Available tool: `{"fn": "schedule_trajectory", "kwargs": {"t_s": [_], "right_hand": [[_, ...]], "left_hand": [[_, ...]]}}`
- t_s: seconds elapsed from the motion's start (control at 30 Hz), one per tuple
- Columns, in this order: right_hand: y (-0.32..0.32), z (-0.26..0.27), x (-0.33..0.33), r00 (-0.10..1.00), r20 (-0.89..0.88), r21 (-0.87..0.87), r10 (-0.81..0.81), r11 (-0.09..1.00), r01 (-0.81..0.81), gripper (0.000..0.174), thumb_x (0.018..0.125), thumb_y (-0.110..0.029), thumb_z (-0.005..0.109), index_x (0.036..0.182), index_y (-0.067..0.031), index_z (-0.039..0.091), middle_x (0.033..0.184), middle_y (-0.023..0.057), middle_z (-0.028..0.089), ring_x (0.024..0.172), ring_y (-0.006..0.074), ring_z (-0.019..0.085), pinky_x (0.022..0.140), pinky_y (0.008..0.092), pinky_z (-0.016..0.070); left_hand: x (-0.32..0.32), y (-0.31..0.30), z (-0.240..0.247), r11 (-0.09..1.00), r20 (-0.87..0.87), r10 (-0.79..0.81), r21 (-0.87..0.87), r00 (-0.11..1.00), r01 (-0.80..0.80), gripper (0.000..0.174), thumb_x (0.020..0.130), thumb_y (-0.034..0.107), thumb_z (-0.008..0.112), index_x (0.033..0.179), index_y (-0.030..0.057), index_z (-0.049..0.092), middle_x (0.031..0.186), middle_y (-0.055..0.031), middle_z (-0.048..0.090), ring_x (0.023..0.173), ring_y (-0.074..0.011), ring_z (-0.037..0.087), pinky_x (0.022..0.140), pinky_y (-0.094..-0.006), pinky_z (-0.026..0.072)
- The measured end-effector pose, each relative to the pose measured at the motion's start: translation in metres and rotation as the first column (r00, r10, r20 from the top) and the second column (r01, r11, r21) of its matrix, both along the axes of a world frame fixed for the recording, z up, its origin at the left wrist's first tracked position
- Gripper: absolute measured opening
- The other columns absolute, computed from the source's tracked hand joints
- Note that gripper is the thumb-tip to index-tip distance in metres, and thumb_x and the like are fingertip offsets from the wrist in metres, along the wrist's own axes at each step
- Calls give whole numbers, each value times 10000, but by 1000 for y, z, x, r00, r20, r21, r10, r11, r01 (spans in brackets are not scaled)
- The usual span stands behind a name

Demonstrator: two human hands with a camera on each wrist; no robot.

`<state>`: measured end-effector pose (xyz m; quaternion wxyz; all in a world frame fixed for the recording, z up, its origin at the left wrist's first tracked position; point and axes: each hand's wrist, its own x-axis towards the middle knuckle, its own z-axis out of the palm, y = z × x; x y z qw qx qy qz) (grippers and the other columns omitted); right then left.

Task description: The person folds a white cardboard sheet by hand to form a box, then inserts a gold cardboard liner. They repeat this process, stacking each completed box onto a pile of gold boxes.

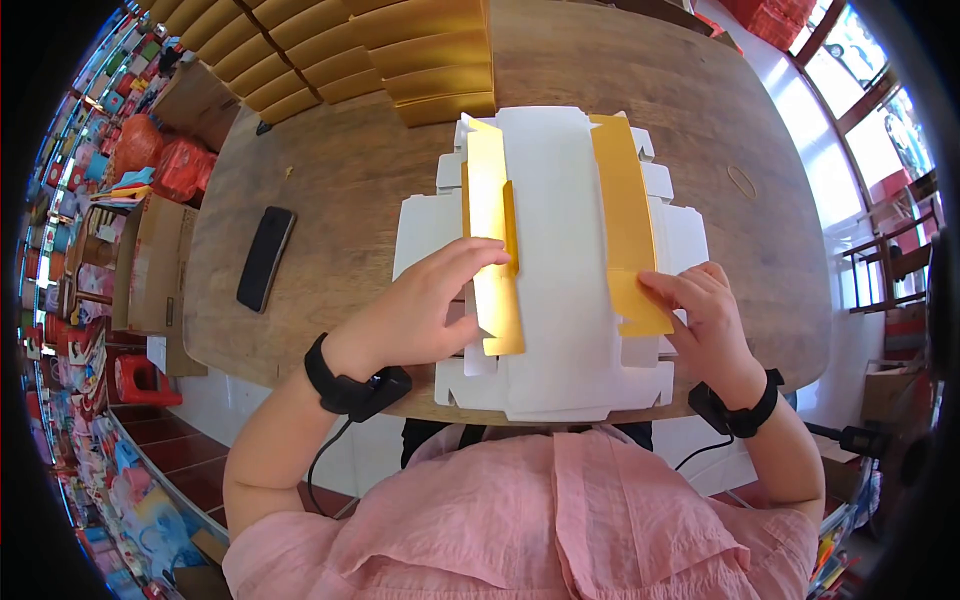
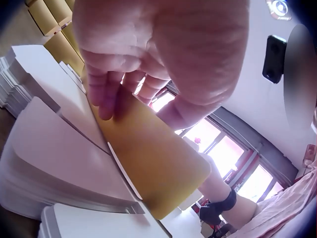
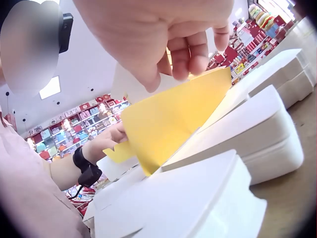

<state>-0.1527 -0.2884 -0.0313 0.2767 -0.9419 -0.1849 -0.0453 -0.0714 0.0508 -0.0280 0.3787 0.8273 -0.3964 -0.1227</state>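
Note:
A stack of flat white box blanks lies on the wooden table in front of me. Two gold flaps are folded in over the top blank. My left hand lays its fingers on the left gold flap. In the left wrist view this flap rises at a slant from the white stack, with the fingertips on its gold face. My right hand touches the lower end of the right gold flap. The right wrist view shows that flap tilted up under the fingers.
Rows of finished gold boxes fill the far side of the table. A black phone lies to the left, and a rubber band to the right. A cardboard carton and shelves of goods stand beyond the left edge.

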Motion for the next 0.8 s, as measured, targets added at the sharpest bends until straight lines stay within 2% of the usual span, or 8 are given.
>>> {"fn": "schedule_trajectory", "kwargs": {"t_s": [0.13,0.2,0.23,0.3,0.43,0.63,0.73,0.8], "right_hand": [[13,6,13,994,108,60,6,998,-12,312,803,3,691,1097,-96,720,978,105,684,963,236,644,997,458,427],[19,6,24,964,208,138,165,971,-196,255,845,-35,700,1089,-108,710,982,98,685,1030,227,647,1091,508,389],[25,13,23,982,115,138,147,977,-163,173,878,-45,682,1038,-111,696,967,57,690,1055,208,651,1159,560,325],[32,23,26,973,102,44,205,977,-210,137,880,-53,681,1004,-113,685,939,40,686,1030,204,654,1166,571,312],[41,29,30,939,6,-202,345,920,-337,70,884,-50,646,880,-118,630,818,0,641,921,201,657,1176,596,293],[48,25,29,946,37,-402,322,871,-281,97,840,-43,601,779,-105,557,719,18,581,784,219,633,1152,587,341],[55,9,23,927,67,-504,369,814,-288,103,830,-62,604,755,-105,547,682,17,573,753,213,627,1142,581,354],[60,9,23,927,68,-521,369,806,-282,102,830,-71,603,751,-108,550,670,15,572,745,211,628,1144,580,351]], "left_hand": [[3,-10,-1,999,1,29,19,1000,-29,394,815,18,661,1207,50,646,1255,-138,617,1145,-306,621,979,-369,513],[8,-17,2,995,53,-70,76,996,66,175,849,31,681,1021,40,709,1072,-99,667,1006,-298,646,869,-382,532],[7,-21,5,995,54,-68,74,996,64,175,849,31,681,1021,40,709,1072,-99,667,1006,-298,646,869,-382,532],[3,-31,16,983,176,-134,148,975,109,80,869,72,689,937,37,714,936,-80,672,884,-297,649,779,-390,530],[-2,-40,21,973,170,-125,214,978,88,64,873,91,681,913,44,699,908,-86,664,818,-299,656,720,-390,533],[-10,-44,13,972,250,-88,235,964,28,65,867,113,672,852,52,657,831,-101,617,736,-313,648,638,-410,526],[-17,-46,10,951,269,-76,310,960,-12,83,845,113,675,879,41,651,816,-94,608,715,-314,645,627,-417,526],[-20,-46,9,912,277,-146,410,950,21,148,821,101,675,933,10,645,856,-100,636,760,-321,659,666,-412,538]]}}
